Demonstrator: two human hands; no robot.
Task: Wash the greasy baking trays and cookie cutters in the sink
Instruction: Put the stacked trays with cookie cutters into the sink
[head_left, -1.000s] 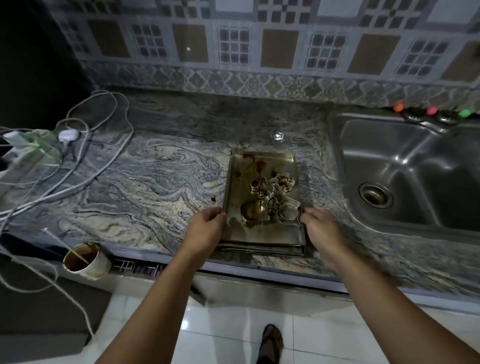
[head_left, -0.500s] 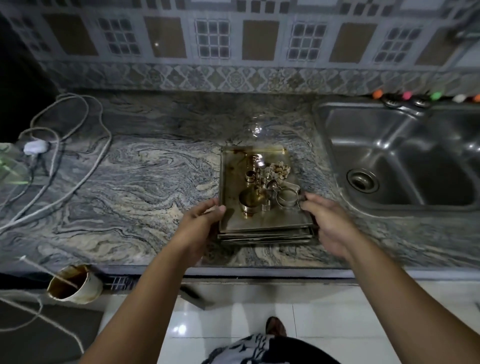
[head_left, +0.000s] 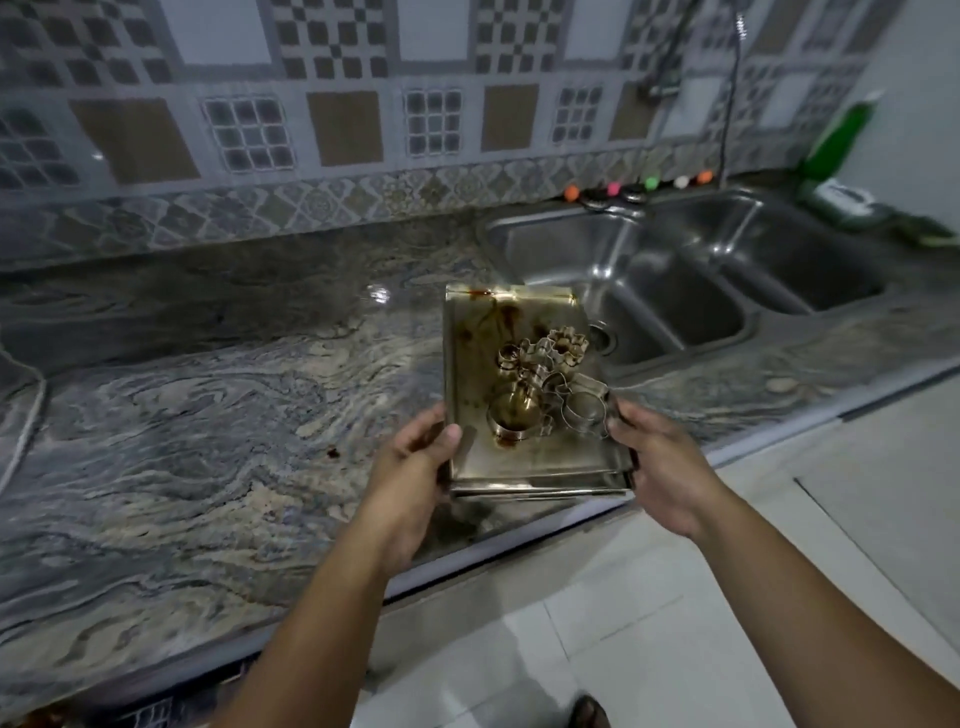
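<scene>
A stack of greasy metal baking trays (head_left: 470, 358) is held above the marbled counter, its far end over the edge of the sink. Several metal cookie cutters (head_left: 550, 384) lie piled on the top tray, among brown grease stains. My left hand (head_left: 415, 467) grips the stack's near left corner, thumb on the top tray. My right hand (head_left: 660, 467) grips the near right corner. The steel double sink (head_left: 675, 291) lies to the right, both basins holding nothing I can see.
The marbled stone counter (head_left: 208, 415) stretches left. A tap hose (head_left: 730, 104) hangs over the sink, with small coloured knobs (head_left: 613, 188) on its back rim. A green bottle (head_left: 836, 140) and a sponge stand at the far right. White floor tiles lie below.
Both hands have lifted the tray stack off the counter and carried it right, toward the sink. My view has swung right, so the cables and cup at the left have left the frame.
</scene>
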